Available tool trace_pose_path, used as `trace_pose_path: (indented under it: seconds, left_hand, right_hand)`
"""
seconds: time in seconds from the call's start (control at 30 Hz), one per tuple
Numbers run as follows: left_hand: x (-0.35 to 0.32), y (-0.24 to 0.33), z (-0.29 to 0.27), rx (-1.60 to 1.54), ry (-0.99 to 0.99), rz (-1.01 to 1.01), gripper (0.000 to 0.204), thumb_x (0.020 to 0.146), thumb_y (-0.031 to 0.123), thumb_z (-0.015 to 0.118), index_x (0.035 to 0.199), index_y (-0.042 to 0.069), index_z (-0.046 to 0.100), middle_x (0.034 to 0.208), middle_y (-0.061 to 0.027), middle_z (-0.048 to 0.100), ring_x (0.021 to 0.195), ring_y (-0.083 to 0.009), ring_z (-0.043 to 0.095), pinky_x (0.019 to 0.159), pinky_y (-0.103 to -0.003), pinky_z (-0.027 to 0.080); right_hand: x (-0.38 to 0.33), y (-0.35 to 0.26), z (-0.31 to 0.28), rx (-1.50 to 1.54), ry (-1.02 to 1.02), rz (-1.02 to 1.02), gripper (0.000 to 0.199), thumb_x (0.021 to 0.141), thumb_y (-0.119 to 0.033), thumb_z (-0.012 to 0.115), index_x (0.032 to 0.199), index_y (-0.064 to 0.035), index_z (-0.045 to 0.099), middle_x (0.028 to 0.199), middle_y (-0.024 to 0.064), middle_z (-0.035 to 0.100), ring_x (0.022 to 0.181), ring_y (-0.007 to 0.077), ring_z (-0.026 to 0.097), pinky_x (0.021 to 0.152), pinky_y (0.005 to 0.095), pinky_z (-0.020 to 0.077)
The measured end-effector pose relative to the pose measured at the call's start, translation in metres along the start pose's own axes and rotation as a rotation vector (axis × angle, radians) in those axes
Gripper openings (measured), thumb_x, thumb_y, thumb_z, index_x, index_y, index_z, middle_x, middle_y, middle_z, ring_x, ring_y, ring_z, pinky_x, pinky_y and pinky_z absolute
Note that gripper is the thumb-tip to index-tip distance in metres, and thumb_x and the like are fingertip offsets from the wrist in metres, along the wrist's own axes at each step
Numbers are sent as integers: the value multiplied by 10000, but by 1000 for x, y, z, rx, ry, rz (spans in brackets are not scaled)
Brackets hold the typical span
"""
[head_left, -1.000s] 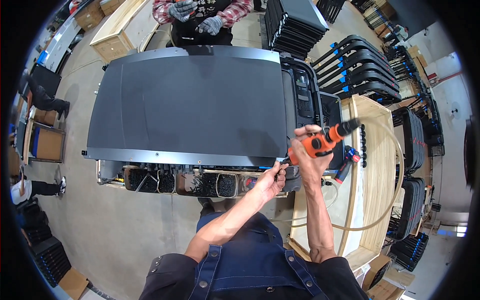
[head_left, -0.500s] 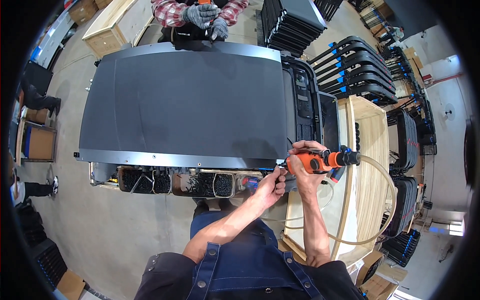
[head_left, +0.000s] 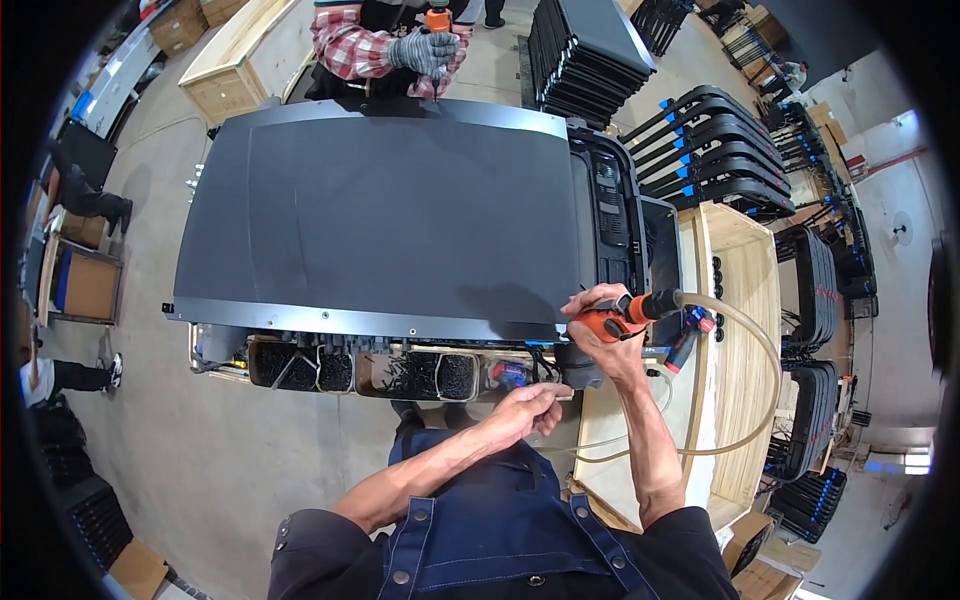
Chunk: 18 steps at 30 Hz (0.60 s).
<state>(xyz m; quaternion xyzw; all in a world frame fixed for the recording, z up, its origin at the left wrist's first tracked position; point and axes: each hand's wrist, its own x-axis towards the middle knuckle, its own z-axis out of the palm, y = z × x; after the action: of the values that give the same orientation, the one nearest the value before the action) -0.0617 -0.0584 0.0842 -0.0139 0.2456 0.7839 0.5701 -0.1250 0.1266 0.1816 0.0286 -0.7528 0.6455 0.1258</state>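
Observation:
In front of me lies a treadmill deck with a dark grey belt (head_left: 400, 215) and silver side rails (head_left: 300, 314). My right hand (head_left: 600, 325) grips an orange air screwdriver (head_left: 612, 322) over the near rail's right end. From its back end runs a clear hose (head_left: 765, 340). The screwdriver's tip is hidden behind the hand. My left hand (head_left: 528, 412) is just below the rail, its fingers bent and closed together. What they hold, if anything, I cannot make out. Below the rail, bins of small black screws (head_left: 400, 374) stand in a row.
Across the deck a person's gloved hand (head_left: 424, 52) holds an orange driver (head_left: 439, 18) upright over the far rail. A red-and-blue tool (head_left: 690, 338) rests by the wooden crate (head_left: 740, 350) on the right. Stacked decks (head_left: 590, 60) and black frames (head_left: 725, 150) stand behind.
My left hand has drawn away from the screwdriver's tip, down toward me. The right hand and screwdriver have turned slightly over the rail's end. The other person's driver now stands over the far rail.

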Motion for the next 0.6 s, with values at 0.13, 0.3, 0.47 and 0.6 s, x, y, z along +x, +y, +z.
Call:
trace_pose_path:
  seconds: [0.13, 0.3, 0.47, 0.6]
  left_hand:
    - [-11, -2, 1, 13, -141, 15, 349, 1074, 306, 496, 1270, 30, 579, 1006, -37, 626, 898, -125, 611, 801, -299, 508]
    - [-23, 5, 15, 90, -51, 49, 337, 1061, 357, 515, 1204, 52, 533, 1081, -113, 658, 915, -137, 637, 801, -304, 528]
    - [-31, 17, 7, 325, 247, 163, 344, 1067, 381, 495, 1181, 58, 454, 1049, -146, 717, 825, -104, 629, 695, -241, 517]
    - [-35, 13, -9, -233, 395, 317, 243, 1062, 246, 527, 1154, 41, 619, 1085, -116, 712, 774, -91, 636, 702, -236, 552]
  right_hand:
    - [-2, 1, 2, 76, 9, 21, 392, 729, 117, 732, 1052, -32, 569, 951, 96, 680, 912, 189, 695, 845, 343, 574]
    - [2, -3, 0, 0, -10, -35, 373, 732, 114, 731, 1059, -19, 610, 1033, 118, 683, 960, 203, 693, 882, 359, 572]
    - [-6, -29, 0, 92, -8, -16, 394, 732, 82, 754, 1090, -19, 622, 1098, 133, 675, 1028, 223, 681, 911, 354, 563]
    - [-26, -48, 4, 539, 111, -34, 462, 778, 2, 758, 1177, -46, 530, 1111, 137, 629, 1008, 257, 661, 965, 469, 529]
